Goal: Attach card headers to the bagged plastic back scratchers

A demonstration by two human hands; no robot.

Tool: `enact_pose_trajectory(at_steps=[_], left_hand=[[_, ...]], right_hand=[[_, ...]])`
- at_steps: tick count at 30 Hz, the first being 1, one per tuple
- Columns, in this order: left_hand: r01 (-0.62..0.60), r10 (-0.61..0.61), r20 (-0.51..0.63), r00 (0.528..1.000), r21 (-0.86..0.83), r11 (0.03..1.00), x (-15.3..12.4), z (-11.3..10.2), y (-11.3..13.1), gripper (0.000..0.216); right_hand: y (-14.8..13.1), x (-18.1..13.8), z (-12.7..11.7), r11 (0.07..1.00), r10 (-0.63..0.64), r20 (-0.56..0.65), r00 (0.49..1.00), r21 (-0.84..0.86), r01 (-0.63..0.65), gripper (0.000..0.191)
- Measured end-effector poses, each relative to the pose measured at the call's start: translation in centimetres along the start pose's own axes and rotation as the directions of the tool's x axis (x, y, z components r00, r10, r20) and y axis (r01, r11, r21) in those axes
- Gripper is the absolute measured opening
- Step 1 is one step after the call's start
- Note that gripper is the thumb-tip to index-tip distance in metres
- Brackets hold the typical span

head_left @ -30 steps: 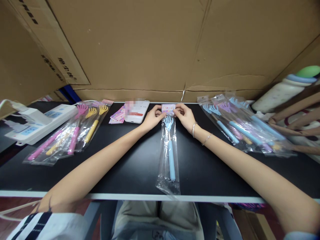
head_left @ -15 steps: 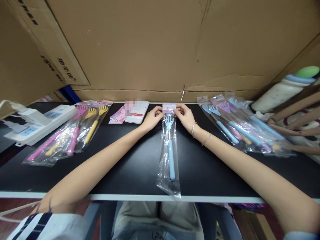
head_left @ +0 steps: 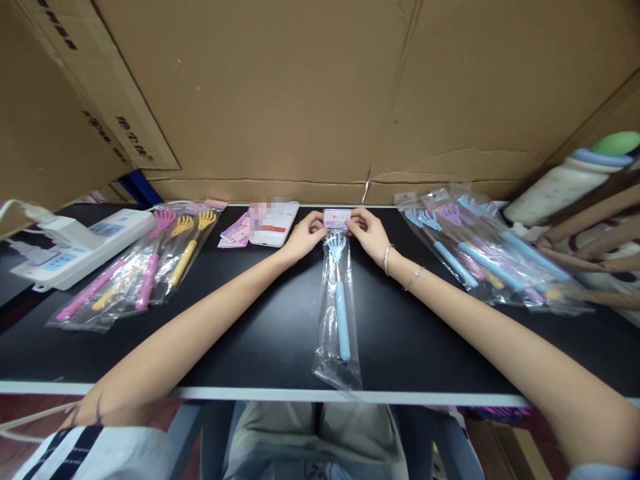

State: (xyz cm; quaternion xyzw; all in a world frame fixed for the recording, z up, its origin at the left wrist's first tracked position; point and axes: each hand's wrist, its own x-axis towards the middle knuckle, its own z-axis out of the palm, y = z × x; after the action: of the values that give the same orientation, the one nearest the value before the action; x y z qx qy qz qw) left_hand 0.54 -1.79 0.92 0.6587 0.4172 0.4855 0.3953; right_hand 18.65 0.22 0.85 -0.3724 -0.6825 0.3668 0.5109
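A clear plastic bag (head_left: 338,313) with a blue claw-headed back scratcher (head_left: 341,313) inside lies lengthwise on the black table (head_left: 260,333). At the bag's far end sits a small pink printed card (head_left: 337,217). My left hand (head_left: 304,235) pinches the card's left edge and my right hand (head_left: 369,232) pinches its right edge, fingers closed on the bag top. My right wrist wears thin bracelets.
Bagged pink and yellow scratchers (head_left: 145,270) lie at the left beside a white power strip (head_left: 75,247). A phone (head_left: 274,222) and loose pink cards (head_left: 235,232) lie at the back. Bagged blue and purple scratchers (head_left: 475,257) pile at the right near a bottle (head_left: 565,183). Cardboard (head_left: 320,100) walls the back.
Almost nothing has moved; both hands stay pinched at the card, and the bag has shifted only slightly.
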Motion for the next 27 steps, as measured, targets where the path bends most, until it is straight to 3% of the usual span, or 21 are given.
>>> enact_pose_trajectory(at_steps=[9,27], left_hand=[[0.065,-0.05,0.204,0.978,-0.071,0.995,0.1,-0.9,0.7,0.02],[0.042,-0.006,0.261,0.965,-0.133,0.99,-0.1,-1.2,0.4,0.034]], right_hand=[[0.2,0.0,0.0,1.0,0.007,0.045,0.999,0.001,-0.007,0.025],[-0.2,-0.1,0.1,1.0,0.001,0.055,0.998,-0.005,-0.001,0.025]])
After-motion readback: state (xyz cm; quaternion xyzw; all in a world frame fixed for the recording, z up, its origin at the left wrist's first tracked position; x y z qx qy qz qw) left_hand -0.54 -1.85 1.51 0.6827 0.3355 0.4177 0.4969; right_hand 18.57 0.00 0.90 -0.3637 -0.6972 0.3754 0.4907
